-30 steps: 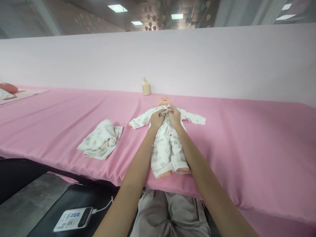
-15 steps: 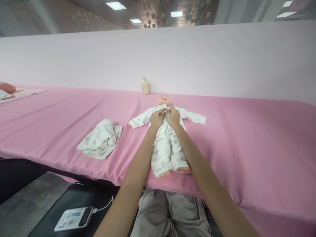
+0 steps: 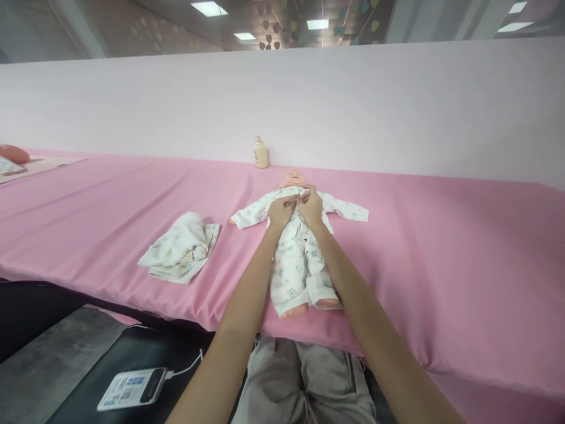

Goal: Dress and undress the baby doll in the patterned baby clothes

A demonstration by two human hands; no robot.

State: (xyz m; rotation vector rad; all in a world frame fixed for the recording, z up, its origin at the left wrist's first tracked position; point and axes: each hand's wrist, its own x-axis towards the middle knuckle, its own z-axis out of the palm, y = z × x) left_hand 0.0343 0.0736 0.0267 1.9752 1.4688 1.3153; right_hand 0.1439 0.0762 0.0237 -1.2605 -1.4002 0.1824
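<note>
**Desk:** What filled the frame?

**Photographer:** A long table draped in pink cloth ran across it, with a pale partition behind. A doll lay on its back near the front edge, arms spread and feet toward the wearer. It was dressed in a white printed sleepsuit.

**Desk:** And the grip?

**Photographer:** Both bare hands met on the doll's chest, just below its chin. The left hand and the right hand were each closed, fingertips pinched on the sleepsuit's front opening, knuckles almost touching. Whatever fastening lay between the fingers was too small to make out.

**Desk:** Was anything holding anything?

**Photographer:** One cream bottle stood upright against the partition, just beyond the doll's head. Its contents could not be told. A folded cloth of similar print lay on the table to the left of the doll, well apart from both hands.

**Desk:** What was hidden or cut off?

**Photographer:** The hands covered the doll's chest, and the forearms crossed part of its legs. The table ran out of frame on both sides. Below its edge the wearer's grey trousers showed. A small white-and-black device with a white cable lay on a dark surface at lower left, its label unreadable.
</note>
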